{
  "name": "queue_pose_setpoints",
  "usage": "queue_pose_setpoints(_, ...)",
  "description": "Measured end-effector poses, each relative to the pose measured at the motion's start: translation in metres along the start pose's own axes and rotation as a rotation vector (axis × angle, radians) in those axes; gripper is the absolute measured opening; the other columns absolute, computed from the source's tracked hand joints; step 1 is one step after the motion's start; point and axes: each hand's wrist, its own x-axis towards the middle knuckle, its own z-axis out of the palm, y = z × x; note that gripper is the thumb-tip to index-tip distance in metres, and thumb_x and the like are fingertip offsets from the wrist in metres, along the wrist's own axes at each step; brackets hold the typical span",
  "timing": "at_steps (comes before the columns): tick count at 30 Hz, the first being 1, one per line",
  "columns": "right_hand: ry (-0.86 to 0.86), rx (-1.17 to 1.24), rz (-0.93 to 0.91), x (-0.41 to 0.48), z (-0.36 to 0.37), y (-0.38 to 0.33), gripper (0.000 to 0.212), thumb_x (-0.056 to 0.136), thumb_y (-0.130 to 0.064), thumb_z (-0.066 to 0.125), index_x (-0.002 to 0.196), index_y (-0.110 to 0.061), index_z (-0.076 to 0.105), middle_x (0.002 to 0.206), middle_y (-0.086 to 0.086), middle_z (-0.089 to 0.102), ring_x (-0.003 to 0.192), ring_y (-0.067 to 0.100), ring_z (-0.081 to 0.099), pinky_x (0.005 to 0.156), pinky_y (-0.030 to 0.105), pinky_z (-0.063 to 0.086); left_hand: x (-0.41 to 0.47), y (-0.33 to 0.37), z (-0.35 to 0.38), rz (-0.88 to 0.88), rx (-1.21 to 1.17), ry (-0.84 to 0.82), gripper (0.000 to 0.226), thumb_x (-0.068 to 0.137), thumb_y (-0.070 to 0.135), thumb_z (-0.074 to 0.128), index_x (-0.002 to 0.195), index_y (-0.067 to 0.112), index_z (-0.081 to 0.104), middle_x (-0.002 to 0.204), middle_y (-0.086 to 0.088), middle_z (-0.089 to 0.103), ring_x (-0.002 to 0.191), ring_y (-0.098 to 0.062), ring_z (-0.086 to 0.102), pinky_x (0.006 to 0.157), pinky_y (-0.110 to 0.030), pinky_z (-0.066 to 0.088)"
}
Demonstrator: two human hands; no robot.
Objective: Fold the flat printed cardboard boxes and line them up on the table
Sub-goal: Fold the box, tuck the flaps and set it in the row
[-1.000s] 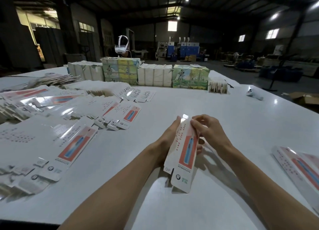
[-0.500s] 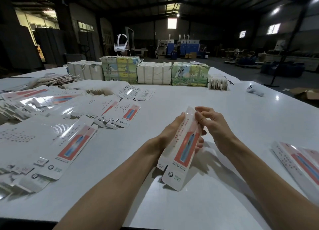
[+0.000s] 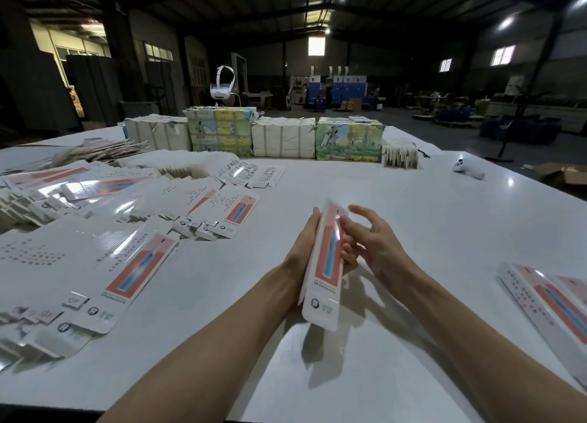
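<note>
Box point(image 3: 327, 264) seemingly within left hand point(image 3: 300, 248)

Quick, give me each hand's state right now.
Left hand: grips the printed box, fingers curled round it.
Right hand: open, fingers loosely spread beside the box's top end.

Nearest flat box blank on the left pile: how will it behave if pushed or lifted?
Probably slides easily: the flat box blank shows glossy glare on a smooth table. Likely light and bendy, being a thin sheet. Pushing may drag the overlapping blanks.
</note>
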Motion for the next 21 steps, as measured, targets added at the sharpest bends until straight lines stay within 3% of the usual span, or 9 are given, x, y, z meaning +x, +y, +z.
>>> queue_pose_setpoints(5, 0.102, -0.095, -0.161, 0.003, -0.006, -0.002, 0.050, 0.095, -0.051, 0.071, 0.136, -0.038, 0.046, 0.098, 0.004, 0.080, 0.096, 0.021, 0.078, 0.083, 0.032, 0.061, -0.002, -0.007, 0.012, 0.093, 0.130, 0.102, 0.061, 0.104, 0.070, 0.034, 0.129, 0.022, 0.062, 0.104, -0.010, 0.080, 0.088, -0.030, 0.079, 0.069, -0.037, 0.064)
queue_pose_setpoints(8, 0.112, -0.120, -0.197, 0.002, -0.009, 0.000, 0.042, 0.098, -0.047, 0.069, 0.133, -0.039, 0.048, 0.099, 0.000, 0.080, 0.095, 0.021, 0.078, 0.075, 0.027, 0.064, 0.004, -0.010, 0.015, 0.275, 0.227, 0.192, 0.038, 0.110, 0.053, 0.037, 0.148, 0.044, 0.036, 0.118, -0.013, 0.071, 0.094, -0.033, 0.078, 0.072, -0.044, 0.065)
queue_pose_setpoints(10, 0.121, -0.134, -0.201, 0.002, -0.010, 0.000, 0.039, 0.099, -0.044, 0.068, 0.134, -0.036, 0.052, 0.099, -0.002, 0.080, 0.096, 0.021, 0.078, 0.079, 0.030, 0.065, 0.005, -0.012, 0.013, 0.389, 0.295, 0.193, 0.036, 0.112, 0.050, 0.037, 0.146, 0.058, 0.035, 0.121, -0.007, 0.068, 0.098, -0.033, 0.078, 0.081, -0.053, 0.065)
queue_pose_setpoints(12, 0.137, -0.141, -0.200, 0.002, -0.010, -0.001, 0.038, 0.099, -0.044, 0.067, 0.134, -0.035, 0.056, 0.098, -0.001, 0.079, 0.095, 0.022, 0.078, 0.082, 0.036, 0.065, 0.004, -0.012, 0.017, 0.404, 0.311, 0.171, 0.037, 0.109, 0.056, 0.036, 0.146, 0.060, 0.039, 0.124, -0.004, 0.068, 0.101, -0.033, 0.077, 0.085, -0.057, 0.063)
queue_pose_setpoints(14, 0.145, -0.143, -0.191, 0.001, -0.011, -0.002, 0.036, 0.099, -0.045, 0.068, 0.132, -0.037, 0.059, 0.098, 0.002, 0.079, 0.096, 0.025, 0.077, 0.082, 0.038, 0.065, 0.002, -0.012, 0.021, 0.364, 0.310, 0.116, 0.048, 0.104, 0.065, 0.040, 0.151, 0.056, 0.035, 0.128, -0.003, 0.067, 0.102, -0.034, 0.077, 0.080, -0.051, 0.065)
queue_pose_setpoints(16, 0.134, -0.119, -0.168, -0.001, -0.012, -0.003, 0.037, 0.098, -0.047, 0.068, 0.134, -0.040, 0.061, 0.101, 0.000, 0.079, 0.096, 0.024, 0.077, 0.074, 0.036, 0.065, 0.000, -0.014, 0.023, 0.331, 0.347, 0.064, 0.071, 0.097, 0.063, 0.061, 0.155, 0.059, 0.021, 0.128, 0.008, 0.063, 0.102, -0.029, 0.077, 0.076, -0.043, 0.065)
queue_pose_setpoints(18, 0.109, -0.100, -0.144, -0.002, -0.013, -0.005, 0.040, 0.100, -0.046, 0.065, 0.139, -0.040, 0.060, 0.105, -0.008, 0.078, 0.097, 0.021, 0.078, 0.067, 0.032, 0.064, 0.000, -0.017, 0.022, 0.329, 0.417, 0.040, 0.100, 0.084, 0.043, 0.084, 0.150, 0.066, 0.013, 0.131, 0.011, 0.055, 0.108, -0.027, 0.074, 0.082, -0.040, 0.065)
queue_pose_setpoints(21, 0.043, -0.117, -0.129, -0.002, -0.013, -0.007, 0.052, 0.098, -0.043, 0.066, 0.149, -0.040, 0.052, 0.110, -0.013, 0.077, 0.102, 0.021, 0.077, 0.072, 0.034, 0.065, 0.000, -0.016, 0.022, 0.331, 0.455, 0.045, 0.121, 0.072, 0.022, 0.088, 0.150, 0.065, 0.006, 0.138, -0.003, 0.050, 0.116, -0.034, 0.068, 0.095, -0.051, 0.061)
